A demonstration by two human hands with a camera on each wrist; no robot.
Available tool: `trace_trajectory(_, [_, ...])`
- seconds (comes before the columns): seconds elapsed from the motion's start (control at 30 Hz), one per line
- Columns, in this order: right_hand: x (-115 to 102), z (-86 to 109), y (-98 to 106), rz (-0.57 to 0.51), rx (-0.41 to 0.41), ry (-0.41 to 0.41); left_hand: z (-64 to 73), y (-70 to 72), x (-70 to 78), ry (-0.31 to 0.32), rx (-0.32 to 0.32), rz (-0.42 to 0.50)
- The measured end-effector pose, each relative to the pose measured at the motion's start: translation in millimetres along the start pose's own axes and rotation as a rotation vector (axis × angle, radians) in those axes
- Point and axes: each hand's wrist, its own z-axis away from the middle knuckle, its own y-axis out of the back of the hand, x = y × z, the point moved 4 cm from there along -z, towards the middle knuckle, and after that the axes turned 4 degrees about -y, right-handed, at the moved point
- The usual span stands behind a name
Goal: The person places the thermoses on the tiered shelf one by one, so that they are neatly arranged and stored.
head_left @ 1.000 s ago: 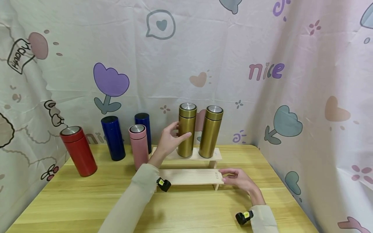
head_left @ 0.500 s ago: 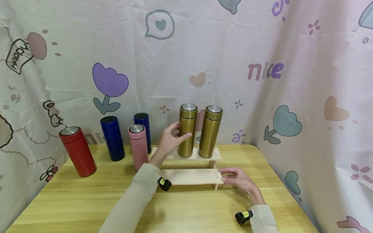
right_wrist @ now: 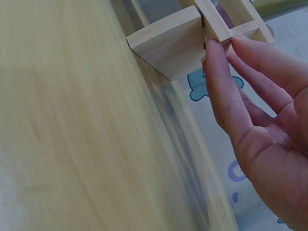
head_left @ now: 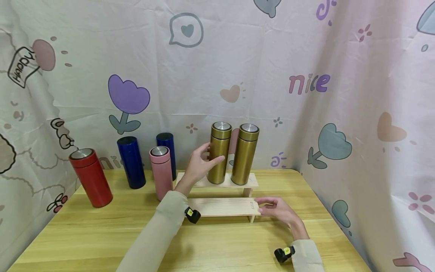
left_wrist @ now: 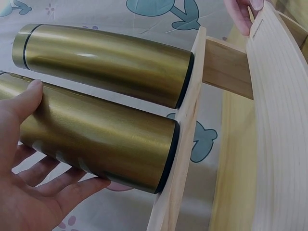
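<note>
Two gold vacuum flasks stand side by side on the upper step of a pale wooden two-tier rack (head_left: 224, 207). My left hand (head_left: 198, 163) holds the left gold flask (head_left: 219, 145), thumb on its near side and fingers around its far side. Its dark base meets the upper board (left_wrist: 185, 159) in the left wrist view. Close to its right, apart at the base, is the right gold flask (head_left: 245, 155), leaning slightly. My right hand (head_left: 278, 211) pinches the right end of the lower board between thumb and fingers, as the right wrist view confirms (right_wrist: 264, 106).
Left of the rack stand a pink flask (head_left: 161, 175), two blue flasks, one in front (head_left: 131, 162) and one partly hidden behind the pink one (head_left: 168, 141), and a red flask (head_left: 91, 179). A patterned curtain (head_left: 190, 75) hangs behind the wooden table (head_left: 217, 245).
The top of the left gold flask has shifted slightly right, toward the other gold flask, with my left hand still on it. My right hand keeps its hold on the rack.
</note>
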Motion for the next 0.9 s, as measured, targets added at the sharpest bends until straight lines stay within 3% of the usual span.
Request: trace_trajectory(0.9, [-1.0, 1.1, -0.8, -0.026, -0.015, 0.001, 2.0, -3.5, -1.0, 0.013, -0.019, -0.01])
